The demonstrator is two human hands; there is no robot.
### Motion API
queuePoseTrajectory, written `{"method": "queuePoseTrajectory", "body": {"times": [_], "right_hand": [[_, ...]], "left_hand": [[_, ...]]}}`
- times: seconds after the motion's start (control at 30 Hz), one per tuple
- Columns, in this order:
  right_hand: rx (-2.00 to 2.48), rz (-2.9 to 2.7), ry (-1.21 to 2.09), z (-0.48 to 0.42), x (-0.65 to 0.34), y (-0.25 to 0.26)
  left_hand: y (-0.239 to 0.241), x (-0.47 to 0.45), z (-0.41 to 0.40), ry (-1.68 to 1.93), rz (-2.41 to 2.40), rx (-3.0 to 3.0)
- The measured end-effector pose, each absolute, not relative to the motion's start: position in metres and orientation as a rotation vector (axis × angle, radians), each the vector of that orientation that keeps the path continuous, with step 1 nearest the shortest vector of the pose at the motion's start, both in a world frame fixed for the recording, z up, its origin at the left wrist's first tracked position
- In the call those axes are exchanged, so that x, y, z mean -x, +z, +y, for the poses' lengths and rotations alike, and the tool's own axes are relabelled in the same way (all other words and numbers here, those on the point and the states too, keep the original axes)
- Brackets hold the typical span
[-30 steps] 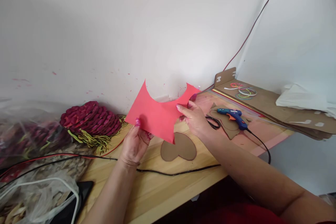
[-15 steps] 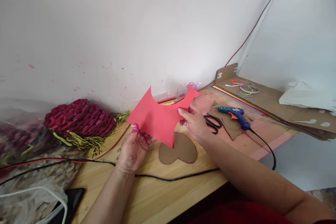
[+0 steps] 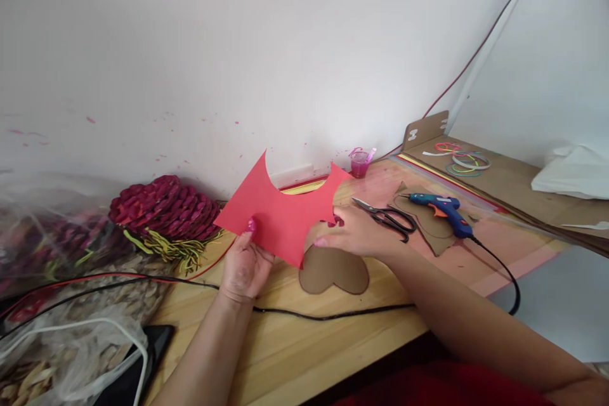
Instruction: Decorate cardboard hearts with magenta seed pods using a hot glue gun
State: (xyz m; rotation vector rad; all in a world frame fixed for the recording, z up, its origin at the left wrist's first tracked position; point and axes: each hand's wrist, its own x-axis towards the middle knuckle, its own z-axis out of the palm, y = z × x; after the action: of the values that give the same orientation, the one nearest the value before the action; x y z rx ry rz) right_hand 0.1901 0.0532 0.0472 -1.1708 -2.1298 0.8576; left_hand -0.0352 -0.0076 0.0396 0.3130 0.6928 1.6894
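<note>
A wooden table [image 3: 285, 358] stands with its back edge against a white wall [image 3: 295, 44] flecked with pink. By that edge sit a maroon pile [image 3: 164, 206] fringed in yellow-green, towards the left end, and a pink cup [image 3: 360, 168] right of the middle. Cardboard sheets [image 3: 509, 187] cover the back right corner. Nearer the front edge on the right, a blue glue gun [image 3: 442, 205] lies on a cardboard scrap [image 3: 435, 241], beside scissors [image 3: 394, 221]. A black cord [image 3: 328, 317] runs near the front edge.

The left hand [image 3: 247, 269] pinches the red paper [image 3: 285, 219] at its near edge, thumb on top, holding it tilted above mid-table. The right hand [image 3: 356, 235] is spread, fingers curved by the paper's right edge; whether they touch is unclear. Below, a cardboard heart [image 3: 333, 271] lies flat.
</note>
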Motion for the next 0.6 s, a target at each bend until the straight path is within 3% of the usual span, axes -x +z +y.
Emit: {"method": "queuePoseTrajectory", "body": {"times": [0.13, 0.3, 0.43, 0.6], "right_hand": [[1.271, -2.474, 0.583, 0.049, -0.196, 0.049], [1.278, -2.666, 0.491, 0.047, -0.195, 0.043], [1.318, -2.606, 0.622, 0.045, -0.193, 0.045], [1.299, -2.366, 1.016, 0.047, -0.195, 0.056]], "left_hand": [[0.039, 0.044, -0.005, 1.748, 0.611, -0.271], [0.039, 0.049, -0.002, 1.782, 0.505, -0.308], [0.039, 0.053, -0.003, 1.782, 0.488, -0.276], [0.034, 0.060, -0.001, 1.762, 0.431, -0.314]]}}
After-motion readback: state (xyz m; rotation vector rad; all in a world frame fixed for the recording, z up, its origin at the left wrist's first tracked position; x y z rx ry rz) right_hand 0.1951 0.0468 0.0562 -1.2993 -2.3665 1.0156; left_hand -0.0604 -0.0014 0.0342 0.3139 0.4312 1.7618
